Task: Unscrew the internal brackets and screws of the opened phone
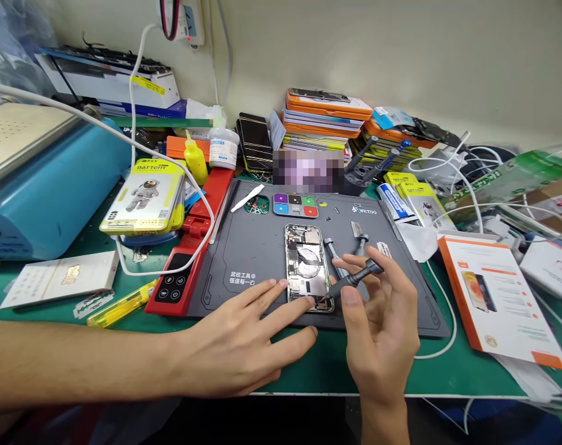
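Observation:
An opened smartphone (pixel 307 262) lies on a dark grey work mat (pixel 244 247), its inner parts and a round coil showing. My left hand (pixel 248 340) rests with fingers spread, its fingertips on the phone's left side and lower end. In my right hand (pixel 383 321) is a dark screwdriver (pixel 352 281), gripped between thumb and fingers, its tip at the phone's lower right corner. Two more screwdrivers lie beyond the hand: one (pixel 333 252) beside the phone, another (pixel 361 241) farther right. A multicoloured tray (pixel 295 205) sits above the phone.
A red device (pixel 172 281) with buttons flanks the mat's left side, near a yellow cutter (pixel 121 306). Yellow battery packs (pixel 144 194) stand behind it, with a blue machine (pixel 77 191) at far left. White cables (pixel 207 204) cross there. An orange-white box (pixel 503 303) lies right.

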A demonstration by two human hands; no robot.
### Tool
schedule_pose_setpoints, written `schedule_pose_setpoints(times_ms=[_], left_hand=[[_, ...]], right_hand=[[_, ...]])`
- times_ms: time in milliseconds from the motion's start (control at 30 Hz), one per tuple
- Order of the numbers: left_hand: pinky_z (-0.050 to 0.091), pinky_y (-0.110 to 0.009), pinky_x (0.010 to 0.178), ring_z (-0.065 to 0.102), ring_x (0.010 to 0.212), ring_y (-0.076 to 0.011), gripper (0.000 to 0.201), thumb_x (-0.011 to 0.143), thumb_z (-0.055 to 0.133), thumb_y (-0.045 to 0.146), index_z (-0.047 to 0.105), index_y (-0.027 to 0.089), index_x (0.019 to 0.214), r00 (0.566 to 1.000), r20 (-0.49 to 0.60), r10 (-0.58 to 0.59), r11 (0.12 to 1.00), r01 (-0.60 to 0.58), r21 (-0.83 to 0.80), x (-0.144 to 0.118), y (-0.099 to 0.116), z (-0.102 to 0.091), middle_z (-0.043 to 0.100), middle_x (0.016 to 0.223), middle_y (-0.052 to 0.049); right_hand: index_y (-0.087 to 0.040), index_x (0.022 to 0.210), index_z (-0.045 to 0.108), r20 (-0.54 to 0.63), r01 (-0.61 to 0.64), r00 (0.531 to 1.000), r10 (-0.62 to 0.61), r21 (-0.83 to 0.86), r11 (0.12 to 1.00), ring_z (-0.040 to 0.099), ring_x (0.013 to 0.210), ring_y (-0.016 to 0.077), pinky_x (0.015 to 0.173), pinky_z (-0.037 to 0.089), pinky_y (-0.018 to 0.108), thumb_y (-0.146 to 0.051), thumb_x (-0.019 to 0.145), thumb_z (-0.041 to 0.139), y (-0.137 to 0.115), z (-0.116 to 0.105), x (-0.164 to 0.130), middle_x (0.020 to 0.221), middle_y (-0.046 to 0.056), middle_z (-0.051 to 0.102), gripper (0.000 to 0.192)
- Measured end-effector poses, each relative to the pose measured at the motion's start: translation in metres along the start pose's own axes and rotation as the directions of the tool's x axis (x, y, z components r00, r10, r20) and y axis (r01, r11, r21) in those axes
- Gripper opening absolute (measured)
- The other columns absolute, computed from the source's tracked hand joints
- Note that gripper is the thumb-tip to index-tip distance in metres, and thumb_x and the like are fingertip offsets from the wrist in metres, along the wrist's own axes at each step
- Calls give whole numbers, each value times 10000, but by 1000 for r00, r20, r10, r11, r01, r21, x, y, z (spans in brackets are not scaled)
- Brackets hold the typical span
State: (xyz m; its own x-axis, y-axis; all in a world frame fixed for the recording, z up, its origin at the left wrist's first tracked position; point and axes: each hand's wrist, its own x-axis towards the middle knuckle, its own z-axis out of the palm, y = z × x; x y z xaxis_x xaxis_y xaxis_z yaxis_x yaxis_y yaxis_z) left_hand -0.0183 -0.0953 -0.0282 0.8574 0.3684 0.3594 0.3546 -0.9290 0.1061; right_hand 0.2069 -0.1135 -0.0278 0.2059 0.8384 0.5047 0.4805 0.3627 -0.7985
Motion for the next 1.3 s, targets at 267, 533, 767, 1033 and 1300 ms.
schedule_pose_setpoints(times_ms=[267,533,767,1033,1300], left_hand=[[525,-532,1212,643,1405,-406,314,1027,618,281,665,164,1315,998,-59,26,1000,-25,19,-2,0,2,656,1530,-157],[555,-530,1190,664,1387,-394,239,1000,621,248,711,165,1206,991,-116,68,997,-66,26,-5,-2,3,686,1489,-183],[585,-544,1160,705,1327,-413,251,1012,611,250,729,130,1198,984,-132,122,990,-111,89,-5,-1,2,716,1436,-211],[620,-520,1123,748,1259,-397,288,1023,611,240,744,77,1219,969,-166,181,974,-153,168,-3,-1,-1,753,1366,-216],[660,-531,1051,782,1181,-410,321,1046,601,234,756,33,1244,960,-158,233,959,-200,198,-1,-4,-2,770,1314,-231]], right_hand=[[-301,1550,540,6,14,1000,-14,6,1000,721,1233,258,981,662,425,-242,1024,661,-2,-2,-1,1369,106,676,544],[-296,1555,534,22,17,1000,-18,37,999,738,1218,277,936,698,442,-240,1034,629,-2,-3,0,1359,115,687,532],[-294,1550,542,26,22,999,-23,36,999,742,1212,261,931,699,409,-237,1038,632,-2,-5,0,1359,111,680,523],[-302,1555,539,37,12,999,-13,14,1000,738,1184,256,964,695,444,-228,1027,650,1,-5,-2,1360,101,679,545],[-278,1566,534,59,200,979,-195,-90,976,762,1144,210,851,701,332,-57,977,658,1,-3,-3,1373,88,722,641]])
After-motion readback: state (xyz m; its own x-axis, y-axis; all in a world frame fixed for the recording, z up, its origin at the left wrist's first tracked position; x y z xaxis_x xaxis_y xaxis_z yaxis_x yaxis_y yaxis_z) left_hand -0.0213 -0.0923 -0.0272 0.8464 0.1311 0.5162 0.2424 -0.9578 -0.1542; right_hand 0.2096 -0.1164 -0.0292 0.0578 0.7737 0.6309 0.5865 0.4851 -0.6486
